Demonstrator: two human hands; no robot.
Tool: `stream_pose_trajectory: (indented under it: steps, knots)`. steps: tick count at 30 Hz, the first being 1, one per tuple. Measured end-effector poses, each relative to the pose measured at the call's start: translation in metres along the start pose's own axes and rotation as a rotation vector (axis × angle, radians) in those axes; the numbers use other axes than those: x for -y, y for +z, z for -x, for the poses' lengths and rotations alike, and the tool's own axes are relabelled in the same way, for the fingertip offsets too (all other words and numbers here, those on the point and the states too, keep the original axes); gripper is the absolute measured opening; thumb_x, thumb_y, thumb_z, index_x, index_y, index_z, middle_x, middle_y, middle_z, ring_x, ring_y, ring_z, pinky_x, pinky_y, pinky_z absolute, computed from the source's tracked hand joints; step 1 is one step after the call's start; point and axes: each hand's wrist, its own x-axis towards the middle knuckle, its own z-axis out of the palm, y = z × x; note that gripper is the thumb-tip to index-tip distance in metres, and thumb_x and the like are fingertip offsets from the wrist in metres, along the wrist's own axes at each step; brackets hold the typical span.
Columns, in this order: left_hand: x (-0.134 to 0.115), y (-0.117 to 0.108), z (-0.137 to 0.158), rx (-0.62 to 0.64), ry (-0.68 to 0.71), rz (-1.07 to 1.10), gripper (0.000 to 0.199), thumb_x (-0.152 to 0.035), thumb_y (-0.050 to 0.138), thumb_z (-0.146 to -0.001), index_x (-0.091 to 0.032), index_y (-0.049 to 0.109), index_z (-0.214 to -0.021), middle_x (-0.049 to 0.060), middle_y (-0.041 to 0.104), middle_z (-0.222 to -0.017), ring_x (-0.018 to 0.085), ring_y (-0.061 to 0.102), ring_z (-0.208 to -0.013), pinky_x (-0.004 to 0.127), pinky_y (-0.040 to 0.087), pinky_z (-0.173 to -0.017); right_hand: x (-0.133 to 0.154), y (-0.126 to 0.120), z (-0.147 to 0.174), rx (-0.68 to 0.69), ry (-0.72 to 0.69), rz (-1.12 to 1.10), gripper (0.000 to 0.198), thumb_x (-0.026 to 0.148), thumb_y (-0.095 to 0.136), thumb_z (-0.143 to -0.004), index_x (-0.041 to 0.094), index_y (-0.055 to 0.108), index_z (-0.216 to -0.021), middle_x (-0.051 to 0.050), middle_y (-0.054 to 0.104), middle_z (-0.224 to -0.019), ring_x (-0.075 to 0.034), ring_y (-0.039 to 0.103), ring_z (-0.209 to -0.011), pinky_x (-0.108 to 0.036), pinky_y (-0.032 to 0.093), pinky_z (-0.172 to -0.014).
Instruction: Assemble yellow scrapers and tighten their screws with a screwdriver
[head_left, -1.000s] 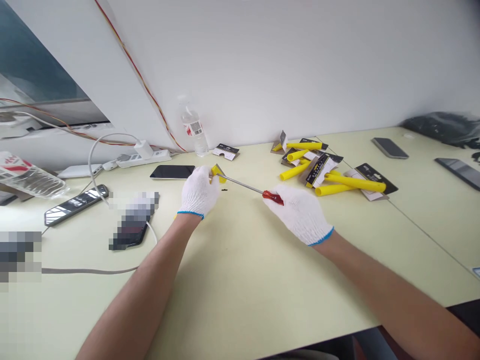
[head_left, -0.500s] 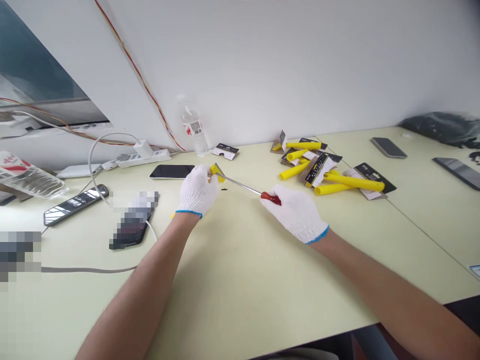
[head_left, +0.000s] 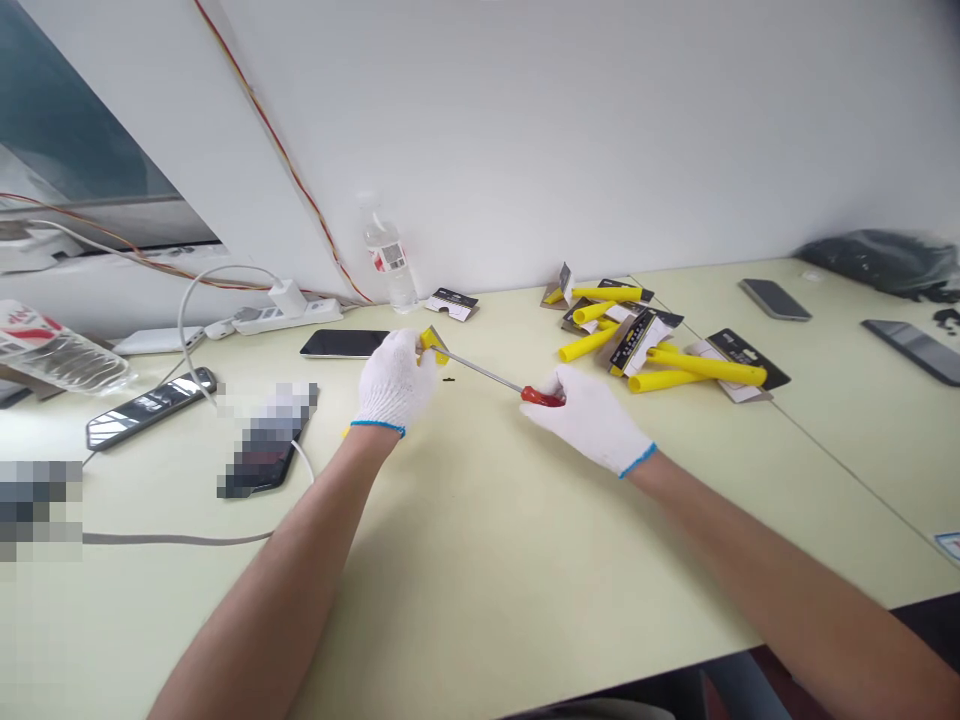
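Note:
My left hand (head_left: 395,382), in a white knit glove with a blue cuff, is closed around a yellow-handled tool that looks like a scraper (head_left: 433,345). Its yellow head with a thin flat edge sticks out past my fingertips, and a bit of yellow shows beside my wrist. Most of the handle is hidden by the glove. In my right hand (head_left: 592,418), also gloved, is a screwdriver (head_left: 541,397) with a red handle. Its long metal shaft points left, and the tip meets the yellow head. A small dark piece (head_left: 448,379) lies on the table just below the shaft.
Several yellow tube handles (head_left: 697,365) with black-and-white cards (head_left: 641,340) lie piled at the back right. A card (head_left: 452,303) and a water bottle (head_left: 390,262) are by the wall. Phones (head_left: 345,343), cables and a power strip (head_left: 289,315) occupy the left; more phones (head_left: 775,299) lie right.
My right hand has turned slightly about the screwdriver, so its red handle shows a different side. The left hand and the yellow tool stay in place.

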Motion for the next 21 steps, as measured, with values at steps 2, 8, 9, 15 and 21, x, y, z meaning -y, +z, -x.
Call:
stream_pose_trajectory:
  steps: [2,8,9,15,21]
  knots:
    - [0.000,0.001,0.000,-0.002,0.006,0.007,0.016,-0.022,0.055,-0.093,-0.023,0.069,-0.100,0.013,0.068,-0.104,0.030,0.067,-0.098,0.042,0.049,-0.082,-0.002,0.005,0.003,-0.162,-0.134,0.239,0.032,0.048,0.070,-0.095,0.020,0.060,-0.083,-0.004,0.066,-0.080,-0.018,0.058,-0.072,-0.028,0.034,-0.063]
    - [0.002,0.003,-0.001,0.001,0.023,0.004,0.012,-0.022,0.055,-0.094,-0.022,0.066,-0.096,0.013,0.067,-0.101,0.029,0.066,-0.094,0.041,0.048,-0.081,-0.007,0.013,0.006,-0.259,-0.327,0.481,0.040,0.048,0.050,-0.111,0.018,0.068,-0.091,-0.009,0.072,-0.088,-0.022,0.063,-0.080,-0.033,0.027,-0.065]
    - [0.003,0.003,-0.001,0.003,0.028,0.002,0.012,-0.022,0.054,-0.095,-0.022,0.066,-0.095,0.012,0.067,-0.101,0.028,0.066,-0.093,0.041,0.048,-0.080,-0.006,0.012,0.005,-0.228,-0.326,0.450,0.041,0.048,0.050,-0.110,0.019,0.067,-0.089,-0.008,0.071,-0.085,-0.021,0.062,-0.077,-0.032,0.027,-0.064]
    - [0.003,0.005,0.001,0.015,0.056,-0.060,0.010,-0.026,0.054,-0.095,-0.021,0.062,-0.094,0.012,0.068,-0.101,0.029,0.065,-0.092,0.040,0.048,-0.081,0.000,-0.002,0.001,0.084,-0.116,0.088,0.053,0.058,0.051,-0.105,0.019,0.051,-0.069,-0.001,0.052,-0.063,-0.013,0.043,-0.057,-0.030,0.026,-0.056]
    - [0.001,0.006,0.001,0.032,0.055,-0.115,0.014,-0.027,0.051,-0.097,-0.019,0.064,-0.098,0.014,0.070,-0.108,0.029,0.066,-0.097,0.040,0.048,-0.081,-0.003,-0.005,0.000,0.253,0.050,-0.134,0.058,0.072,0.044,-0.101,0.024,0.064,-0.077,-0.002,0.057,-0.059,-0.008,0.034,-0.043,-0.030,0.021,-0.045]
